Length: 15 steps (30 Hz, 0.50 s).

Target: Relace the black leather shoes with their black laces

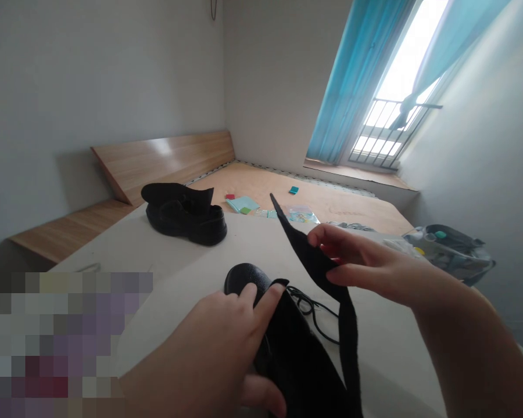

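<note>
A black shoe (248, 273) lies on the white table in front of me, its rounded toe pointing away. My left hand (230, 325) grips it from the left, fingers over the upper and thumb lower down by the opening. With thumb and fingers, my right hand (353, 261) pinches a thin, bendy black insole-like piece (314, 264), raised above the shoe's right side. This piece runs down to the bottom edge of the view, where its end cannot be made out. Black shoelaces (316, 313) lie looped beside the shoe.
A second black shoe (187, 220) stands at the table's far left, a flat black piece resting on top. Behind the white table (396, 348) is a wooden platform (265, 177) with small packets (244, 204). At right stands a grey bag-like container (457, 249).
</note>
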{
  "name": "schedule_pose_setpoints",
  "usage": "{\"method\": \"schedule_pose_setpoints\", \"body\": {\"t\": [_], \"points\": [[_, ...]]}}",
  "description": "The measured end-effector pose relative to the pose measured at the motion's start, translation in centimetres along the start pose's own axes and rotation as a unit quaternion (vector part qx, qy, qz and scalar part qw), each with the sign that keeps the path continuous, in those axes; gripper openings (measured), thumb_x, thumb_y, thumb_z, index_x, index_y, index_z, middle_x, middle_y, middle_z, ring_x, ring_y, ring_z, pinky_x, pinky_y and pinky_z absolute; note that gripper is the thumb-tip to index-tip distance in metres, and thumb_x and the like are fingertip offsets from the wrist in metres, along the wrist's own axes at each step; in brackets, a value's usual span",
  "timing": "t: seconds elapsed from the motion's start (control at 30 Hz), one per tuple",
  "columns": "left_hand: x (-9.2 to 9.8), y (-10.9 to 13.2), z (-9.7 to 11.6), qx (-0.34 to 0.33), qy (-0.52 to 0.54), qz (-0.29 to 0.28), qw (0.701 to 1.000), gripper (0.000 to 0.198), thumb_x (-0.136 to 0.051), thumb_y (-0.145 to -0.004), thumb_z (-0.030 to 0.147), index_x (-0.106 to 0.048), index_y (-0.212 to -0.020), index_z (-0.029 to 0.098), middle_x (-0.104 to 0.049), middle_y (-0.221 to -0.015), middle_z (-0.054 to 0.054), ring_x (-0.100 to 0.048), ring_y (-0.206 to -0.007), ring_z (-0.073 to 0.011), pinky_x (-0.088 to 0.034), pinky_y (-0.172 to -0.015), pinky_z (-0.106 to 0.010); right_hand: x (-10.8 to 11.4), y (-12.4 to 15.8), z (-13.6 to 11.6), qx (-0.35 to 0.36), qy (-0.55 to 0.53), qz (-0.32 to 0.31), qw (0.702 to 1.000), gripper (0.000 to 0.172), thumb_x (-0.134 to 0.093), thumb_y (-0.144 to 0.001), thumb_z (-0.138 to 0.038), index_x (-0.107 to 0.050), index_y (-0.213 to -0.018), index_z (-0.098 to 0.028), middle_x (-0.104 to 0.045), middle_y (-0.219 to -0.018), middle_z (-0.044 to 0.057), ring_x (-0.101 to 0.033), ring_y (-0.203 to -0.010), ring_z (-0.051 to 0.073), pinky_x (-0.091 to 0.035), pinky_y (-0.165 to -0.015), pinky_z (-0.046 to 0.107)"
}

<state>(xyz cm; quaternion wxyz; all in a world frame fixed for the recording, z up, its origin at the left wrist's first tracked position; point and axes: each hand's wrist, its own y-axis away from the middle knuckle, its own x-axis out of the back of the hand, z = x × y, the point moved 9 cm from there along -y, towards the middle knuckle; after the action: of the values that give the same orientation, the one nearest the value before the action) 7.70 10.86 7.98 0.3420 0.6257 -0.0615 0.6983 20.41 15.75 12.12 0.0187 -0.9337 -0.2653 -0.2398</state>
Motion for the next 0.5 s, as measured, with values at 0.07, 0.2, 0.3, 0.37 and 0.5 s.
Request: {"method": "schedule_pose_setpoints", "body": {"t": [0.07, 0.2, 0.3, 0.37, 0.5], "points": [[-0.1, 0.0, 0.4, -0.004, 0.003, 0.017, 1.0, 0.1, -0.069, -0.073, 0.066, -0.032, -0.15, 0.014, -0.064, -0.121, -0.022, -0.066, -0.098, -0.0376, -0.055, -0.082, -0.049, 0.3, 1.0, -0.9, 0.012, -0.028, 0.006, 1.0, 0.022, -0.064, -0.077, -0.024, -0.052, -0.095, -0.025, -0.05, -0.084, -0.002, -0.048, -0.074, 0.014, -0.043, -0.06, 0.024], [-0.2, -0.3, 0.3, -0.01, 0.004, 0.042, 0.999, 0.064, -0.044, -0.097, 0.051, -0.036, -0.149, 0.014, -0.068, -0.116, -0.02, -0.068, -0.097, -0.0366, -0.055, -0.08, -0.05, 0.7, 2.5, -1.5, -0.01, -0.052, 0.047, 0.998, 0.022, -0.068, -0.075, -0.039, -0.057, -0.09, -0.026, -0.059, -0.084, 0.002, -0.056, -0.08, 0.02, -0.047, -0.061, 0.029], [0.5, -0.8, -0.4, 0.005, 0.008, 0.078, 0.997, 0.045, -0.034, -0.102, 0.029, -0.042, -0.144, 0.016, -0.072, -0.107, -0.016, -0.071, -0.092, -0.0331, -0.056, -0.076, -0.046, 0.5, 2.7, -1.5, -0.024, -0.068, 0.091, 0.993, 0.035, -0.063, -0.075, -0.053, -0.064, -0.094, -0.024, -0.066, -0.087, 0.006, -0.063, -0.082, 0.025, -0.051, -0.061, 0.034], [0.9, -1.2, -0.9, 0.009, 0.008, 0.083, 0.997, 0.042, -0.043, -0.099, 0.028, -0.048, -0.139, 0.018, -0.074, -0.103, -0.013, -0.071, -0.092, -0.0329, -0.056, -0.076, -0.044, 0.4, 2.7, -1.3, -0.033, -0.065, 0.109, 0.991, 0.045, -0.058, -0.076, -0.062, -0.067, -0.098, -0.023, -0.067, -0.082, 0.008, -0.064, -0.076, 0.025, -0.052, -0.059, 0.034], [1.2, -1.2, -1.2, -0.011, 0.02, 0.067, 0.997, 0.055, -0.068, -0.084, 0.04, -0.052, -0.134, 0.022, -0.074, -0.106, -0.011, -0.07, -0.097, -0.0344, -0.055, -0.079, -0.043, 1.6, 3.0, -0.9, -0.034, -0.004, 0.162, 0.986, 0.038, -0.06, -0.08, -0.06, -0.07, -0.091, -0.026, -0.065, -0.076, 0.005, -0.064, -0.074, 0.023, -0.054, -0.061, 0.033]]}}
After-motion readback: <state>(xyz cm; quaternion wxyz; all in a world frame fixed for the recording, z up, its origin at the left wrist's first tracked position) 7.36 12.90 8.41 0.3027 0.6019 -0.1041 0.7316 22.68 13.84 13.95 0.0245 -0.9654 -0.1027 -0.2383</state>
